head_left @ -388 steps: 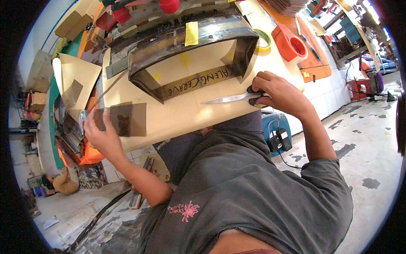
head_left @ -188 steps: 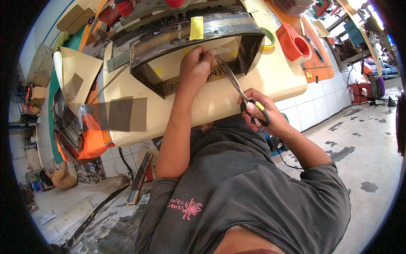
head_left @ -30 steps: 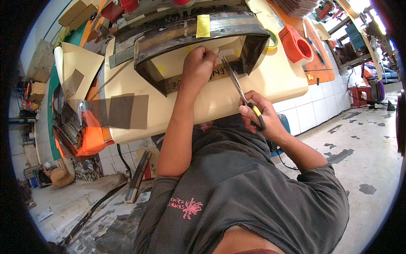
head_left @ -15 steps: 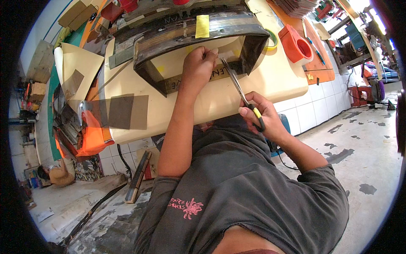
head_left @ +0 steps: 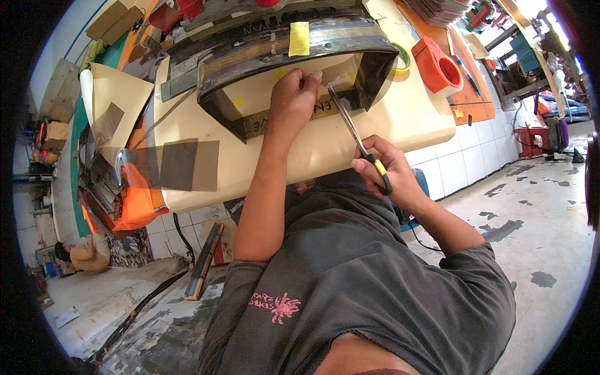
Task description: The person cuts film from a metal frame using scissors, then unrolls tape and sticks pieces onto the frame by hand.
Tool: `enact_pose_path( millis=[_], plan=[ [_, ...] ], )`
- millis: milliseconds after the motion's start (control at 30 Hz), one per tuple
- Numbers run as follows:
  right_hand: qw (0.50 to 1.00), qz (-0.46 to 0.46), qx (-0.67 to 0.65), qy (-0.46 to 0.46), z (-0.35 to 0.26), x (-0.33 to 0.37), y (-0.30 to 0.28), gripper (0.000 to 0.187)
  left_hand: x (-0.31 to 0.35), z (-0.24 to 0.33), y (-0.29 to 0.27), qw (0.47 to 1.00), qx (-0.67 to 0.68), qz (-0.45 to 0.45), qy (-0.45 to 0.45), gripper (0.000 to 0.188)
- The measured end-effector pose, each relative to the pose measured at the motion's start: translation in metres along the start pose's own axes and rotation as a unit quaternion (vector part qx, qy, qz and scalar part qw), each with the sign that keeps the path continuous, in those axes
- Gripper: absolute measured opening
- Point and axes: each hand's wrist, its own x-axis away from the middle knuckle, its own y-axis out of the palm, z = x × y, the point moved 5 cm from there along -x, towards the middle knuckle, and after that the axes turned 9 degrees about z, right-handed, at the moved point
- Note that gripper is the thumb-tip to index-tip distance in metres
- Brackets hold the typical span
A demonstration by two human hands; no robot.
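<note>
My left hand (head_left: 295, 97) is closed in a pinch at the open front of a dark, box-shaped frame (head_left: 234, 61); what lies between thumb and finger is too small to name. A whitish scrap (head_left: 340, 79) shows just right of those fingertips. In my right hand (head_left: 397, 175) is a pair of scissors (head_left: 347, 115) with black and yellow handles. Their blades point up toward the left fingertips and look nearly closed. A yellow tape strip (head_left: 299, 39) sticks to the frame's top edge. Behind the blades, a lettered strip (head_left: 269, 123) runs along the frame's lower side.
Cream sheeting (head_left: 300, 153) covers the table. To the right stand a yellow tape roll (head_left: 404, 59) and a red tape dispenser (head_left: 428, 59). Dark see-through sheets (head_left: 187, 165) overhang the left front edge, beside an orange bag-like thing (head_left: 134, 200). A person (head_left: 90, 253) is low at far left.
Both hands and the scissors hold nearly the same place. The whitish scrap beside the left fingertips has shifted slightly. The person at far left has moved a little.
</note>
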Motion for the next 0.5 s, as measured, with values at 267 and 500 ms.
enact_pose_path(
  millis=[267,500],
  plan=[
    [1.000,-0.006,-0.004,0.001,-0.001,-0.002,-0.001,0.029,0.023,0.011,-0.002,0.996,-0.055,0.065,0.031,0.026],
    [1.000,-0.005,-0.019,0.003,0.005,-0.004,-0.002,0.031,0.026,0.010,-0.001,0.997,-0.036,0.058,0.021,0.022]
  ],
)
